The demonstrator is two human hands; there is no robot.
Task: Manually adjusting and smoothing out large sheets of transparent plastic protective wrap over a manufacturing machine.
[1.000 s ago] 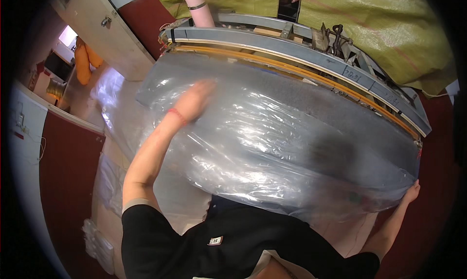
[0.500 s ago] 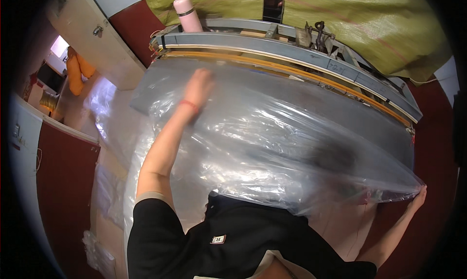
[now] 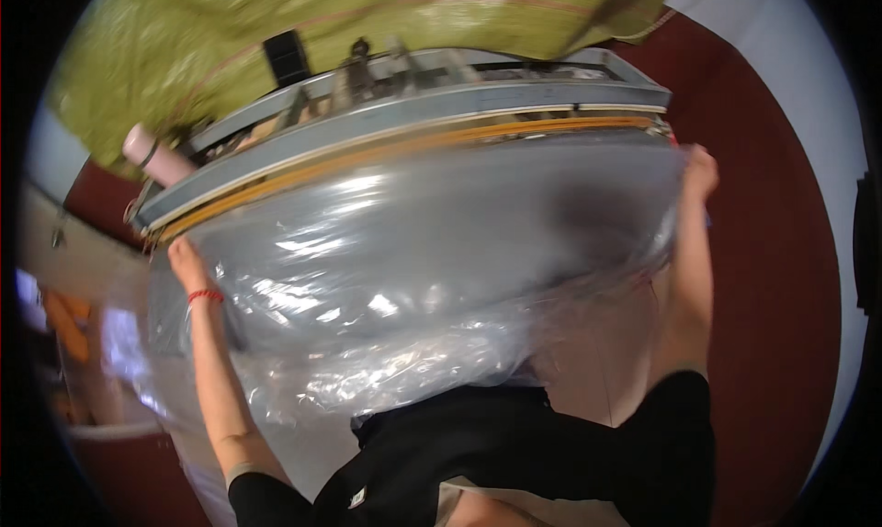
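Note:
A large clear plastic sheet lies spread over the grey work surface, shiny and wrinkled toward my body. At its far left corner, close to the long metal frame, my left hand is closed on the sheet. A red band circles that wrist. On the far right, beside the frame's end, my right hand is closed round the sheet's right edge and pulls it taut. Motion blur softens the fingertips of both hands. The near edge of the film bunches against my black shirt.
An orange-yellow strip runs along the frame's near side. Behind stand a pink bottle and a dark phone-like slab. A green woven tarp hangs at the back. A dark red wall panel is at the right.
My right hand has carried the sheet's right edge away from me toward the frame. My left hand has moved to the sheet's far left corner. The view has turned right.

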